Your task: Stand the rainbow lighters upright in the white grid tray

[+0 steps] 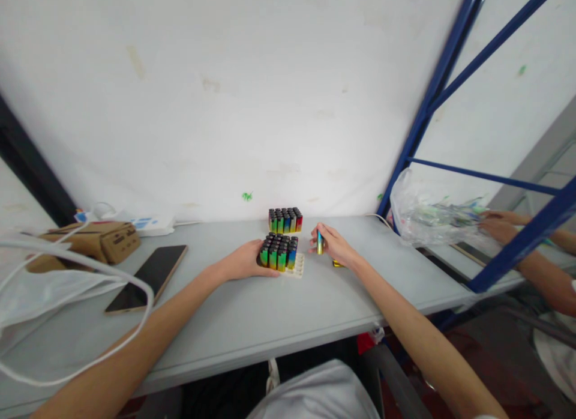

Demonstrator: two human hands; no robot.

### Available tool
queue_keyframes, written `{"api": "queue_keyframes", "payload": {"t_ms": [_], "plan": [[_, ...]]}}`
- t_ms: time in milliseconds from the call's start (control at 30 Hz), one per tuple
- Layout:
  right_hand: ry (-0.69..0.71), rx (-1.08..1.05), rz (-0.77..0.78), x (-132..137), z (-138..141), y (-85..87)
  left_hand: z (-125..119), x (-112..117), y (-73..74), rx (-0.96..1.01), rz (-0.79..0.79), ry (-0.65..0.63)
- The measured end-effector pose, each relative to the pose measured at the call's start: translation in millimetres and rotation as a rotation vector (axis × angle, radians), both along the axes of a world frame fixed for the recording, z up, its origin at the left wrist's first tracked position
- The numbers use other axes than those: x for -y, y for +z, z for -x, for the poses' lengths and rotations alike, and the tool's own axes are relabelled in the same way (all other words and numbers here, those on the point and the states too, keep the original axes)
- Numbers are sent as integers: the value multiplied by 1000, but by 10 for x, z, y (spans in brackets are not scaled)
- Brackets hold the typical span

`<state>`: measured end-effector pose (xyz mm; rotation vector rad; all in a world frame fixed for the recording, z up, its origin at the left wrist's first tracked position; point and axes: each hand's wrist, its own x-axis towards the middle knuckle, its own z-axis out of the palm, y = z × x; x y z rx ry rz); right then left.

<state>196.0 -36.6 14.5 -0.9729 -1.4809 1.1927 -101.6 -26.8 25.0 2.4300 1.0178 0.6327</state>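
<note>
My left hand [246, 260] is closed around the left side of a white tray [294, 269]. Many shiny lighters [279, 251] stand upright in it, black tops up, their bodies shading from green and blue to yellow. Bare slots show along the tray's right side. Just right of the tray, my right hand [332, 241] pinches a single lighter [320, 243], blue above and gold below, held upright over the table. Below that hand a gold-coloured piece [337, 263], probably another lighter, lies partly hidden. A second block of standing lighters [285, 220] is behind, near the wall.
On the left are a large dark phone [148, 279], a cardboard box [108, 239], a white cable [148, 287] and plastic wrapping. A blue metal frame [416, 125] rises at the right. Beyond it, another person's hands [499, 224] are near a clear plastic bag [416, 215].
</note>
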Motion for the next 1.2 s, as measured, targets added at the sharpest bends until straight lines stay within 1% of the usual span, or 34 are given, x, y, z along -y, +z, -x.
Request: {"api": "queue_keyframes", "payload": {"t_ms": [67, 133, 233, 300, 400, 467, 567, 667, 767, 867, 967, 1033, 1200], "plan": [[62, -31, 30, 53, 66, 22, 1, -4, 3, -17, 8, -23], [84, -14, 39, 87, 106, 36, 3, -7, 8, -32, 12, -38], [22, 103, 19, 86, 124, 23, 7, -9, 10, -32, 7, -31], [-49, 225, -52, 73, 127, 2, 8, -9, 9, -28, 7, -22], [-141, 368, -229, 84, 156, -14, 7, -6, 11, -24, 11, -31], [-157, 403, -334, 115, 196, -5, 5, -2, 16, -23, 14, -42], [-164, 417, -409, 162, 253, 19, 3, 5, 21, -31, 21, -37], [-180, 435, -402, 183, 268, 38, 3, 7, 22, -36, 26, -37], [-160, 446, -375, 196, 244, 57, 4, 6, 21, -40, 29, -44], [-141, 494, -420, 214, 220, 82, 5, 6, 18, -32, 29, -51], [-200, 562, -488, 222, 220, 86, 4, 7, 11, -14, 28, -61], [-251, 584, -492, 220, 231, 69, 3, 8, 7, -8, 34, -57], [-240, 497, -437, 204, 246, 6, 3, 21, 17, -11, 46, -39]]}}
